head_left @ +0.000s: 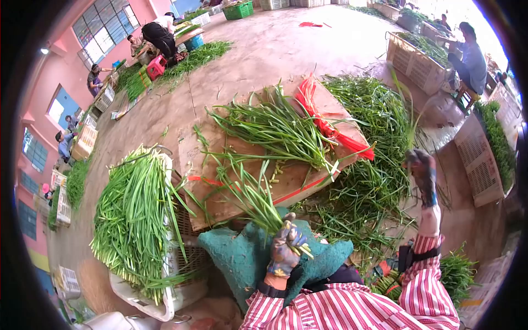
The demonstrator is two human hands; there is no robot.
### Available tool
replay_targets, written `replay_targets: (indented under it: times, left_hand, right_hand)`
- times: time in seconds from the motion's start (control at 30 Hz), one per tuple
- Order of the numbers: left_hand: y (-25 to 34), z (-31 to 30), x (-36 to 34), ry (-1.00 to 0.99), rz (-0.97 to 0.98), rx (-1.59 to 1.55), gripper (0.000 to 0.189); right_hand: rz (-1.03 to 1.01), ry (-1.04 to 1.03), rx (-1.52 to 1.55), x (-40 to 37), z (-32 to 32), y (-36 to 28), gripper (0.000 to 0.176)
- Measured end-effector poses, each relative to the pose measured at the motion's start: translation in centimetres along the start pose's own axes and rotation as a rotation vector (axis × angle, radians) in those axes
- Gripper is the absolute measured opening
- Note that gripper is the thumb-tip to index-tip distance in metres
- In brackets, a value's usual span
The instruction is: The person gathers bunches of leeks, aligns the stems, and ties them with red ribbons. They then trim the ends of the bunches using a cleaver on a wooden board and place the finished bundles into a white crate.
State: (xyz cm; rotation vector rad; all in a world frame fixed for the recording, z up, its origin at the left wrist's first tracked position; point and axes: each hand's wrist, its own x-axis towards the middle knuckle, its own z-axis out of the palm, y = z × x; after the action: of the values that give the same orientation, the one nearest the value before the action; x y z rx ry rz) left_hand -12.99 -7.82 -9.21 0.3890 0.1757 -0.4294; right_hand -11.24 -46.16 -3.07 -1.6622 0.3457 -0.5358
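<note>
My left hand, in a patterned glove, is closed around a small bunch of green stalks above the teal cloth on my lap. Out to the right, my right hand, in a dark glove, is raised with its fingers closed at the lower end of thin, blurred green leaves. A larger bunch of green stalks lies on the wooden board in front of me, beside red plastic strips. Loose greens are heaped right of the board.
A white crate piled with long greens stands at the left. Crates of greens and a seated person are at the right. Other people are at the back left near a red stool. Tied bundles lie low right.
</note>
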Motion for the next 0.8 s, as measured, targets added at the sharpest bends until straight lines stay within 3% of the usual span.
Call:
replay_targets:
  times: [0.07,0.1,0.13,0.23,0.27,0.3,0.37,0.43,0.47,0.57,0.6,0.63,0.7,0.77,0.8]
  left_hand:
    - [0.2,0.1,-0.7,-0.115,0.055,0.059,0.033]
    - [0.4,0.6,-1.2,-0.198,0.099,0.112,0.037]
    - [0.8,1.0,-1.5,-0.241,0.11,0.14,0.044]
    - [1.7,3.5,-2.6,-0.268,0.216,0.301,0.033]
    - [2.2,3.9,-2.6,-0.357,0.213,0.335,0.021]
    - [2.3,3.7,-2.5,-0.482,0.272,0.313,0.037]
    - [2.7,4.0,-2.7,-0.497,0.329,0.357,0.036]
    - [2.9,4.5,-2.5,-0.311,0.346,0.315,0.027]
    - [3.0,4.6,-2.3,-0.218,0.355,0.29,0.023]
    - [2.6,1.3,-1.1,-0.118,0.188,0.033,0.03]
    - [2.4,0.5,-0.8,-0.096,0.162,0.001,0.026]
    - [2.3,0.6,-0.7,-0.064,0.142,-0.017,0.026]
    - [1.9,1.2,-0.4,-0.01,0.095,-0.052,0.025]
    - [1.8,1.4,-0.3,-0.02,0.063,-0.022,0.025]
    - [1.9,1.4,-0.4,-0.014,0.061,0.0,0.025]
  right_hand:
    - [-0.246,0.006,-1.172,-0.1,1.4,-1.4,0.033]
    - [-0.35,-0.004,-1.194,-0.5,3.2,-1.9,0.035]
    - [-0.11,-0.139,-0.939,-0.7,5.3,-3.3,0.031]
    - [-0.432,-0.159,-0.908,-1.9,12.0,-5.3,0.03]
    - [-0.4,-0.232,-0.91,-1.5,13.9,-5.0,0.032]
    - [-0.488,-0.313,-0.967,-0.8,15.2,-3.3,0.035]
    - [-0.56,-0.415,-1.022,0.1,17.2,-0.3,0.037]
    - [-0.651,-0.365,-0.954,0.6,18.2,2.9,0.034]
    - [-0.601,-0.409,-1.08,0.6,18.0,3.0,0.029]
    - [0.226,-0.453,-0.39,0.7,16.5,1.7,0.027]
    - [0.113,-0.492,-0.295,0.3,15.6,0.1,0.028]
    - [0.128,-0.468,0.018,-0.1,15.3,-0.4,0.028]
    - [0.313,-0.502,-0.04,0.1,14.0,-1.9,0.025]
    - [0.339,-0.546,0.052,0.2,14.6,-1.2,0.021]
    - [0.476,-0.504,0.066,-0.1,14.2,-1.3,0.021]
